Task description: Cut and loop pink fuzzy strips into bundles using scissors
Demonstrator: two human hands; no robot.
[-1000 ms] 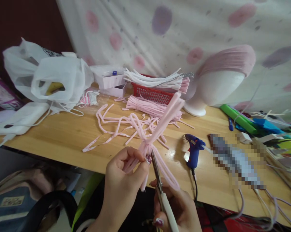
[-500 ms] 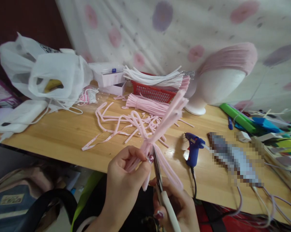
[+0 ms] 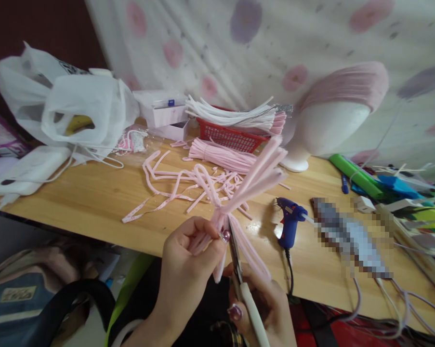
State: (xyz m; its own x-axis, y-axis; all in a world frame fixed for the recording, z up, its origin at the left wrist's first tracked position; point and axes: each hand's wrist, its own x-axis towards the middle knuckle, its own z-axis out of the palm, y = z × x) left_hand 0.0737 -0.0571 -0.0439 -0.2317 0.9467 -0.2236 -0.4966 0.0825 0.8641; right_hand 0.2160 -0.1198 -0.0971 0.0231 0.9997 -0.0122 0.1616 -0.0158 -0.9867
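Observation:
Between thumb and fingers, my left hand (image 3: 190,262) pinches a bundle of looped pink pipe cleaners (image 3: 255,176). The bundle is gathered at a narrow middle, with strands fanning up to the right and loops on the other sides. My right hand (image 3: 260,306) is closed around scissors (image 3: 251,308) with white handles. Their blades point up and sit against the bundle just below its gathered middle, beside my left fingertips. Whether the blade tips are between strands I cannot tell. Behind the bundle, loose pink pipe cleaners (image 3: 172,178) and a pink tape measure (image 3: 141,210) lie on the table.
A blue glue gun (image 3: 289,226) stands right of my hands. Farther back are a red basket (image 3: 231,137) of white pipe cleaners, a pink pipe cleaner bundle (image 3: 220,155) and a white foam head (image 3: 325,127). White plastic bags (image 3: 80,101) and a power strip (image 3: 31,168) are left.
The pink strands at the upper right have spread apart slightly. My right thumb has shifted a little on the scissors; both hands stay nearly in place.

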